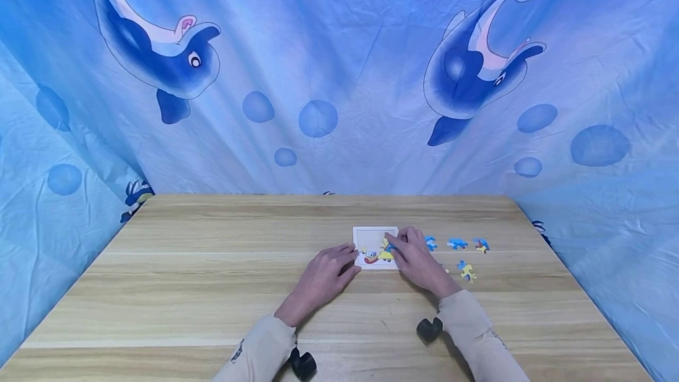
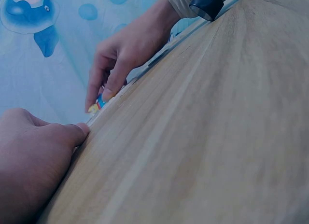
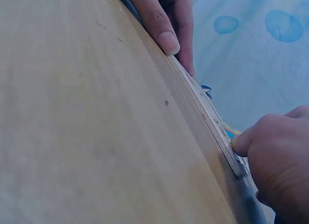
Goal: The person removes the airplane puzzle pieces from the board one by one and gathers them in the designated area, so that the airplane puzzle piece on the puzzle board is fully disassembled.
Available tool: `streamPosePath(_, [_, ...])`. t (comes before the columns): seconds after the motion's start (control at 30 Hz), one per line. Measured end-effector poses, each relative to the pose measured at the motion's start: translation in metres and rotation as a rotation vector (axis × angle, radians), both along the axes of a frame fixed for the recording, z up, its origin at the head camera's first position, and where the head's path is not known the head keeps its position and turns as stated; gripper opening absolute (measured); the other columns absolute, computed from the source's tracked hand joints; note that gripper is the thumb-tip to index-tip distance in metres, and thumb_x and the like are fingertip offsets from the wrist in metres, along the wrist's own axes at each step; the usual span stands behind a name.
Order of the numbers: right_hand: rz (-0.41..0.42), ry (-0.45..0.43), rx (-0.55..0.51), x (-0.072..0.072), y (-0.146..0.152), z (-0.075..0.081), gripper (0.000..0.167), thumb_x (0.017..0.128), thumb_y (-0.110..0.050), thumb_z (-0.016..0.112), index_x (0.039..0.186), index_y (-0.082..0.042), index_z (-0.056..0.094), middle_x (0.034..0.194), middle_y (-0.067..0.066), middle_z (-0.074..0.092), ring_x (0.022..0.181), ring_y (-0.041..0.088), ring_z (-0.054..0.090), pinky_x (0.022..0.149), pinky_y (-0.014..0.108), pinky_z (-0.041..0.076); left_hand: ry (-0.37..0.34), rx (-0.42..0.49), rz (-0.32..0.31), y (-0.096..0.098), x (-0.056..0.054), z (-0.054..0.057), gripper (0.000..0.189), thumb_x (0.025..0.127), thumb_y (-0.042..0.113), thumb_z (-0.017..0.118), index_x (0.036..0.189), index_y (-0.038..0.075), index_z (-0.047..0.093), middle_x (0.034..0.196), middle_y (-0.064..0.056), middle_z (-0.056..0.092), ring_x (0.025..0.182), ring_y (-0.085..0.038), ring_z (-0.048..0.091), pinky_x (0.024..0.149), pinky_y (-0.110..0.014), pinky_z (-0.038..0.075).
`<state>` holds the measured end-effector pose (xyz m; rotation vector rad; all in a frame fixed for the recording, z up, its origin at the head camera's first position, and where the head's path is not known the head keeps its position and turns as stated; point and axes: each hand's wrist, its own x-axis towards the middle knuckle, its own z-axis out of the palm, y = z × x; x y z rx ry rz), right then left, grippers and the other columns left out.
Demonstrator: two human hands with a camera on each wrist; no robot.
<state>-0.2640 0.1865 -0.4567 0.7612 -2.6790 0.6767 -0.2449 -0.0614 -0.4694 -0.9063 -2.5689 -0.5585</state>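
A small white-framed jigsaw puzzle board [image 1: 371, 232] lies on the table, its lower part filled with colourful pieces and its upper part bare. At the board's left edge rests my left hand [image 1: 327, 270], with fairly straight fingers and the thumb by the near corner. My right hand [image 1: 421, 264] reaches over the right side of the board. Between its thumb and finger it pinches a blue and yellow puzzle piece [image 2: 100, 102], low against the board in the left wrist view. The fingers partly hide that piece in the head view.
Several loose puzzle pieces lie right of the board, among them a blue and yellow one [image 1: 467, 271], a blue one [image 1: 457, 243] and a red and blue one [image 1: 481, 245]. Behind the wooden table [image 1: 212, 264] hangs a blue dolphin-print curtain [image 1: 371, 152].
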Motion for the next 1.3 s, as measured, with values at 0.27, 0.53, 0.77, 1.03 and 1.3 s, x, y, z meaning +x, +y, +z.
streamPosePath(0.27, [-0.041, -0.036, -0.07, -0.001, 0.001, -0.001, 0.036, 0.093, -0.012, 0.063, 0.128, -0.004, 0.061, 0.109, 0.009, 0.053, 0.098, 0.023, 0.043, 0.08, 0.038, 0.04, -0.003, -0.005, 0.005, 0.0, 0.0, 0.0, 0.039, 0.095, 0.036, 0.059, 0.123, 0.01, 0.067, 0.13, -0.006, 0.061, 0.122, -0.02, 0.056, 0.102, -0.039, 0.046])
streamPosePath(0.53, [-0.088, 0.001, -0.074, -0.001, 0.002, 0.0, 0.031, 0.09, -0.018, 0.068, 0.118, -0.005, 0.067, 0.109, 0.007, 0.06, 0.101, 0.023, 0.05, 0.084, 0.041, 0.043, -0.004, 0.003, 0.003, 0.001, 0.0, 0.0, 0.038, 0.095, 0.036, 0.06, 0.123, 0.01, 0.067, 0.129, -0.007, 0.061, 0.122, -0.021, 0.056, 0.102, -0.04, 0.046])
streamPosePath(0.77, [-0.07, 0.067, -0.038, -0.001, 0.006, 0.0, 0.032, 0.089, -0.019, 0.069, 0.118, -0.005, 0.068, 0.109, 0.009, 0.064, 0.103, 0.026, 0.054, 0.09, 0.047, 0.044, -0.014, 0.004, 0.006, 0.001, 0.0, 0.0, 0.039, 0.095, 0.036, 0.06, 0.124, 0.01, 0.066, 0.13, -0.007, 0.061, 0.122, -0.021, 0.056, 0.102, -0.041, 0.046])
streamPosePath(1.03, [-0.059, 0.107, -0.024, 0.006, 0.017, 0.006, 0.033, 0.088, -0.02, 0.071, 0.116, -0.004, 0.069, 0.107, 0.008, 0.064, 0.1, 0.024, 0.054, 0.086, 0.045, 0.046, -0.015, 0.012, 0.002, 0.0, 0.0, 0.0, 0.04, 0.095, 0.036, 0.06, 0.124, 0.01, 0.066, 0.131, -0.007, 0.06, 0.123, -0.021, 0.056, 0.102, -0.041, 0.045])
streamPosePath(1.3, [-0.077, 0.111, -0.011, 0.015, 0.034, 0.009, 0.034, 0.088, -0.02, 0.07, 0.118, -0.006, 0.068, 0.107, 0.007, 0.063, 0.101, 0.024, 0.053, 0.083, 0.044, 0.046, -0.026, 0.011, 0.01, 0.0, 0.001, 0.0, 0.04, 0.095, 0.037, 0.061, 0.125, 0.01, 0.066, 0.132, -0.006, 0.059, 0.123, -0.022, 0.055, 0.102, -0.042, 0.046])
